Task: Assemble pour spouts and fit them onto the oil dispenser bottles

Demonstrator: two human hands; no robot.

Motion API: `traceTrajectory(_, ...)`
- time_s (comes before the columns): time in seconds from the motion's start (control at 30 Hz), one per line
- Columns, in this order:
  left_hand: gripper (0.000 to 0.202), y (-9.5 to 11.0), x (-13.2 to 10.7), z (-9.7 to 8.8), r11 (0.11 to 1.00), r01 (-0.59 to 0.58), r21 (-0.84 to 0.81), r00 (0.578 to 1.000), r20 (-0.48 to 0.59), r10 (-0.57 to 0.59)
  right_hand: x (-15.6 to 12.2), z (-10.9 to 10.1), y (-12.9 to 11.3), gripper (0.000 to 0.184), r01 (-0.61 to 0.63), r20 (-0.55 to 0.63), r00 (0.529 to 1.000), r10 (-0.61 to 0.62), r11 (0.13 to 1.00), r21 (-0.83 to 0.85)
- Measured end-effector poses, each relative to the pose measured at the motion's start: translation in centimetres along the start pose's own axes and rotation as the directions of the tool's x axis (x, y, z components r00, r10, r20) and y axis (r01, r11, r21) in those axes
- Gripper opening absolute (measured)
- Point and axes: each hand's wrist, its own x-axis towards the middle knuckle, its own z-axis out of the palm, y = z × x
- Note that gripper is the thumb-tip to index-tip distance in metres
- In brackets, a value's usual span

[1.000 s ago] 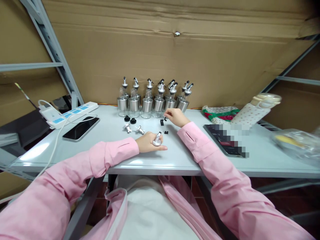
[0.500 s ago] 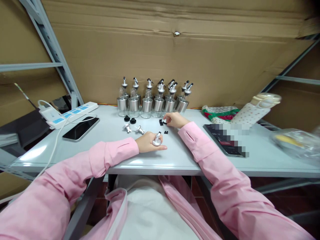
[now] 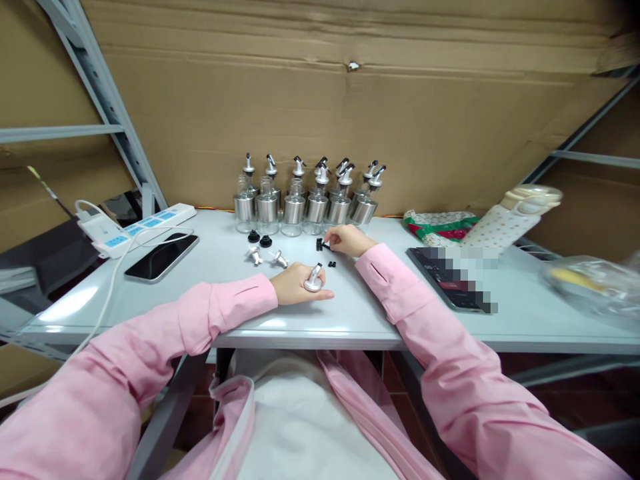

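Observation:
My left hand (image 3: 295, 283) rests on the grey table (image 3: 210, 300) with its fingers closed round a silver pour spout (image 3: 314, 278). Farther back, my right hand (image 3: 347, 240) pinches at small black plugs (image 3: 321, 245) lying on the table, and another black plug (image 3: 331, 265) lies just in front of it. Two loose silver spouts (image 3: 267, 257) and two black caps (image 3: 260, 239) lie to the left. A row of several glass and steel dispenser bottles (image 3: 305, 200) stands against the cardboard wall behind.
A white power strip (image 3: 137, 227) with its cable and a black phone (image 3: 161, 257) lie at the left. On the right are a dark tablet (image 3: 440, 273), a red-green cloth (image 3: 437, 225), a dotted pouch (image 3: 505, 223) and a plastic bag (image 3: 595, 283). Metal shelf struts flank both sides.
My right hand has dropped from a raised pinch down onto the table and slid slightly left among the black plugs. My left hand with the spout has stayed put.

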Motion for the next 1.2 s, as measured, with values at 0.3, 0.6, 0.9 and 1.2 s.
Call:
traceTrajectory(0.3,0.032,-0.1,0.0,0.1,1.000,-0.001,-0.007,1.000,0.003,0.001,0.1,0.3,-0.5,0.018,-0.017,0.015,1.000,0.016,0.998,0.064)
traceTrajectory(0.6,0.031,0.0,0.0,0.1,1.000,-0.004,-0.003,1.000,-0.003,0.004,0.5,0.8,0.0,0.029,0.080,-0.053,0.996,-0.071,0.979,0.187)
traceTrajectory(0.9,0.031,0.0,0.0,0.0,1.000,-0.008,-0.007,1.000,-0.005,0.008,0.9,1.7,0.5,0.029,0.190,-0.064,0.979,-0.194,0.980,-0.055)
traceTrajectory(1.2,0.031,0.2,0.0,0.0,1.000,0.013,0.005,1.000,0.002,-0.013,1.2,2.2,0.8,0.029,0.231,-0.055,0.970,-0.235,0.970,-0.079)
